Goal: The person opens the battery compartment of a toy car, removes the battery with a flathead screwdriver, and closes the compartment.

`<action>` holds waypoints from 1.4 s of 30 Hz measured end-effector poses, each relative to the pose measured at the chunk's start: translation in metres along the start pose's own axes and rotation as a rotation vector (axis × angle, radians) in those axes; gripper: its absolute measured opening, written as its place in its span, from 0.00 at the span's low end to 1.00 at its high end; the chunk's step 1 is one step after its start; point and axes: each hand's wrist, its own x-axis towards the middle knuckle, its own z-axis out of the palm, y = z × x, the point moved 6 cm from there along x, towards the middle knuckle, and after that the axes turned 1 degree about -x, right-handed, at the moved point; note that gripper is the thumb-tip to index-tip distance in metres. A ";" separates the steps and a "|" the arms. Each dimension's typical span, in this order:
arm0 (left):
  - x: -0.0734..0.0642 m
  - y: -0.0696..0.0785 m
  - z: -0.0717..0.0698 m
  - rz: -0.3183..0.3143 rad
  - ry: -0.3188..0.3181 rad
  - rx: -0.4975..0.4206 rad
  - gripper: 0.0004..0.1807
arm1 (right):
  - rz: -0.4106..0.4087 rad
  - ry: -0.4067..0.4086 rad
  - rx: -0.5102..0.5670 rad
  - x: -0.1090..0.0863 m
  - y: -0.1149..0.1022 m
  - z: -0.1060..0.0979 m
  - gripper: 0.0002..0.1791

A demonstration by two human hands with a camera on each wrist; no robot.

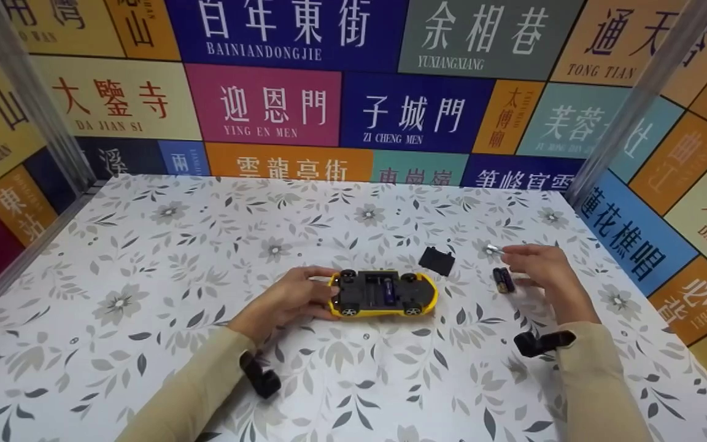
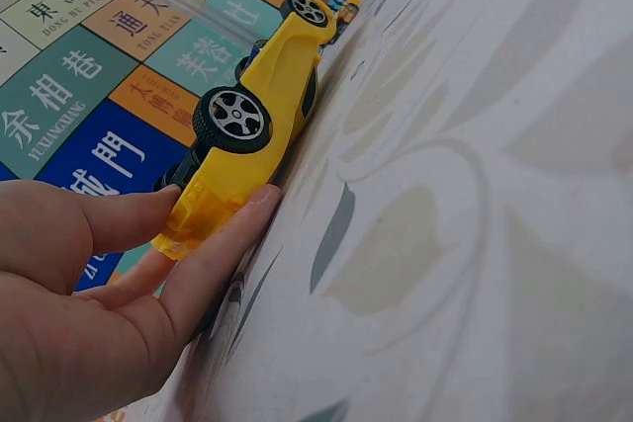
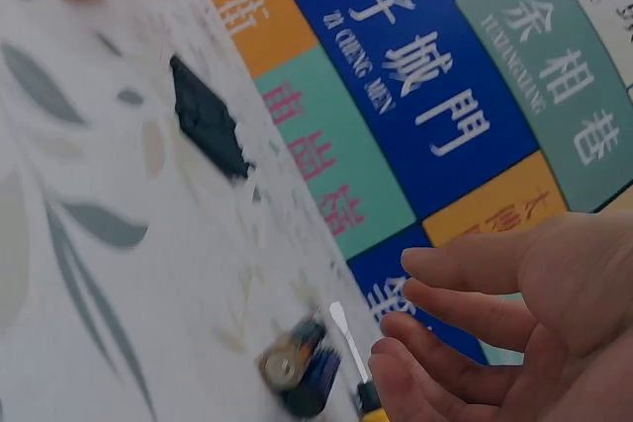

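Note:
A yellow toy car [image 1: 426, 297] lies wheels-up, its black underside [image 1: 356, 293] showing a battery compartment with one dark battery [image 1: 389, 291] in it. My left hand [image 1: 295, 294] grips one end of the car; in the left wrist view the thumb and fingers [image 2: 213, 259] pinch its yellow body. My right hand [image 1: 540, 270] hovers at the right with loosely bent fingers and nothing between them. Beside it lie two loose batteries [image 1: 504, 280] side by side. A screwdriver [image 3: 348, 338] with a flat silver blade lies past the batteries, its handle partly hidden behind the right fingers.
A black battery cover [image 1: 437, 260] lies on the table between the car and the loose batteries. The table wears a white floral cloth [image 1: 206, 368]. Colourful sign panels [image 1: 261, 104] rise behind it, with clear posts [image 1: 626, 104] at the corners.

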 end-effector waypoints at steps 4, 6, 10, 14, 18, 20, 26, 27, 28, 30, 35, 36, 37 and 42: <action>-0.001 0.000 0.000 -0.006 0.006 0.010 0.28 | -0.092 0.002 -0.060 -0.008 -0.022 0.007 0.32; -0.001 0.000 -0.001 -0.004 0.008 0.011 0.28 | -0.120 0.004 -0.072 -0.012 -0.032 0.011 0.31; -0.001 0.001 -0.001 0.000 0.003 0.013 0.28 | -0.145 0.018 -0.088 -0.021 -0.046 0.020 0.29; 0.000 0.001 0.000 0.002 0.002 0.018 0.28 | -0.175 0.021 -0.112 -0.030 -0.058 0.028 0.29; 0.000 0.001 0.000 0.001 0.007 0.021 0.27 | -0.226 -0.003 -0.125 -0.040 -0.069 0.037 0.29; 0.000 0.001 0.000 0.001 0.009 0.021 0.27 | -0.248 -0.013 -0.135 -0.044 -0.074 0.041 0.29; 0.000 0.000 0.000 0.001 0.013 0.021 0.28 | -0.275 -0.040 -0.171 -0.054 -0.083 0.054 0.28; 0.000 0.000 0.000 -0.001 0.015 0.023 0.28 | -0.277 -0.043 -0.174 -0.055 -0.084 0.055 0.28; 0.001 0.000 0.000 -0.003 0.017 0.024 0.28 | -0.278 -0.046 -0.176 -0.056 -0.085 0.057 0.28; 0.001 0.000 0.000 -0.007 0.017 0.026 0.28 | -0.283 -0.052 -0.173 -0.058 -0.086 0.061 0.28; 0.000 0.001 0.000 -0.013 0.015 0.023 0.28 | -0.301 -0.052 -0.183 -0.060 -0.089 0.069 0.27; 0.000 0.001 0.000 -0.009 0.009 0.018 0.28 | -0.303 -0.053 -0.189 -0.060 -0.089 0.072 0.27; 0.000 0.001 0.000 -0.006 0.003 0.013 0.28 | -0.303 -0.055 -0.193 -0.060 -0.089 0.074 0.26; 0.000 0.000 0.000 0.011 -0.027 -0.005 0.28 | -0.294 -0.078 -0.194 -0.059 -0.087 0.091 0.25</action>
